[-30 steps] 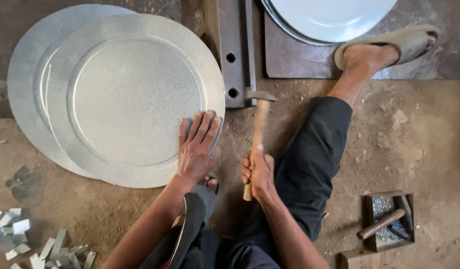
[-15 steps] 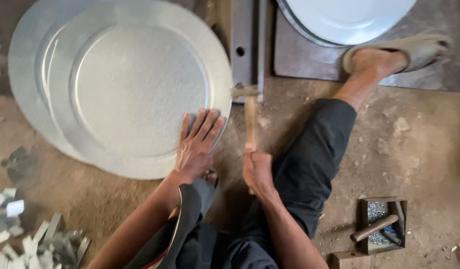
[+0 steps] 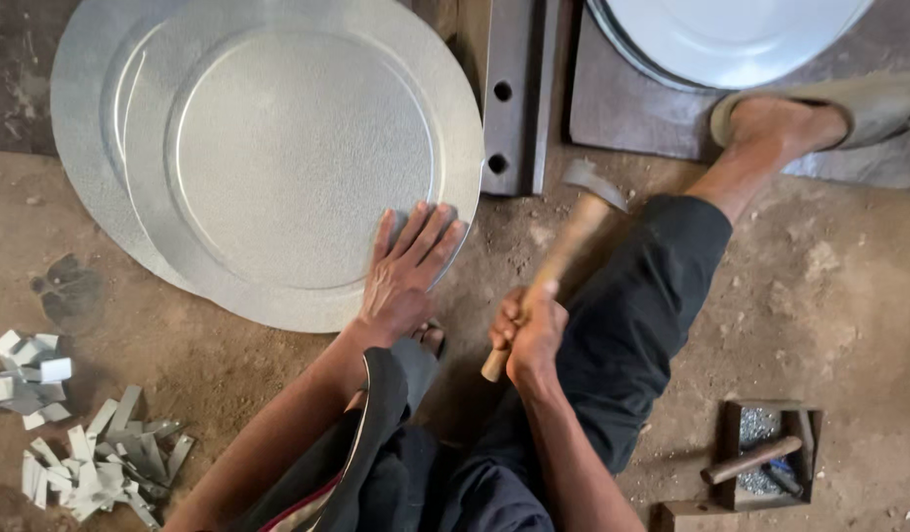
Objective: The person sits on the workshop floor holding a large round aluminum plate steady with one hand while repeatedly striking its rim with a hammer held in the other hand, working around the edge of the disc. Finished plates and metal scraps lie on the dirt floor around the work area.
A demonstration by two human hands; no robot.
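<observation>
Setting: bare earthen floor (image 3: pixel 829 296) of a workshop, dusty. Item: round sheet-metal disc (image 3: pixel 297 158), stacked on a second, lying flat at upper left. Left hand (image 3: pixel 408 264): fingers spread, palm pressed on the disc's near edge. Right hand (image 3: pixel 530 333): clenched around a wooden-handled hammer (image 3: pixel 558 266), head raised and blurred beside the steel bar (image 3: pixel 514 94). Risk, judged: a stray blow could catch the spread fingers, or dent the disc.

Dusty dirt floor (image 3: pixel 829 296) — evenly lit.
</observation>
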